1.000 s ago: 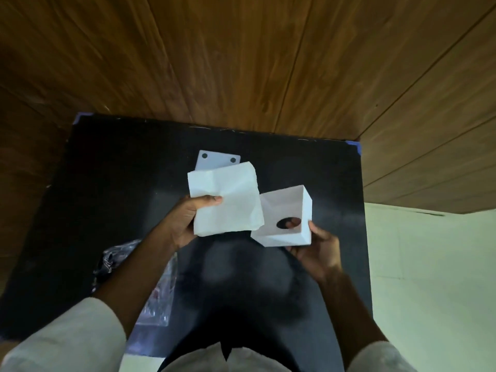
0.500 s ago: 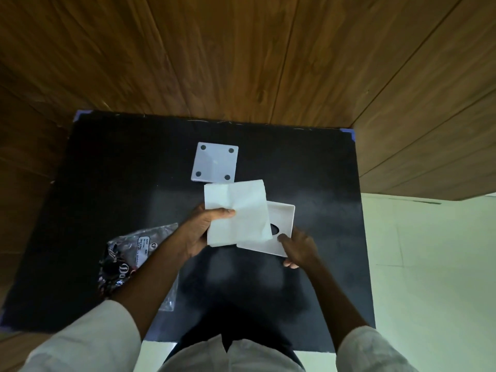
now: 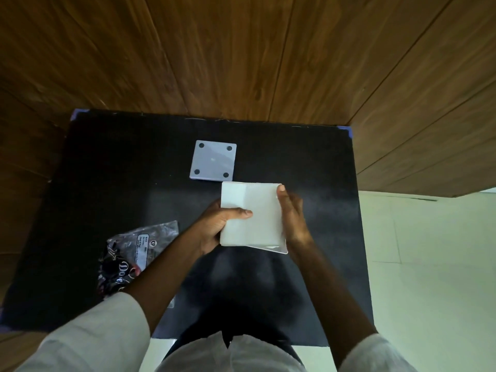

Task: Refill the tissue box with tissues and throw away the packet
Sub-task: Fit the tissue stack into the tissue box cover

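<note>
A white stack of tissues (image 3: 255, 210) lies flat over the white tissue box (image 3: 273, 248), of which only a thin lower right edge shows. My left hand (image 3: 214, 226) grips the stack's left side, thumb on top. My right hand (image 3: 292, 213) presses along the right side of the box and stack, fingers stretched out. The box's square white base plate (image 3: 213, 161), with four black dots, lies apart on the black table (image 3: 107, 183) just beyond the stack. The empty clear and black tissue packet (image 3: 131, 259) lies left of my left forearm.
The black table stands against a wood-panelled wall (image 3: 241, 63), with another panelled wall at the right. Pale floor tiles (image 3: 429, 264) show past the table's right edge.
The right hand lowered the box to the table and turned it open side up. The left hand brought the tissues over it, and they now cover the box.
</note>
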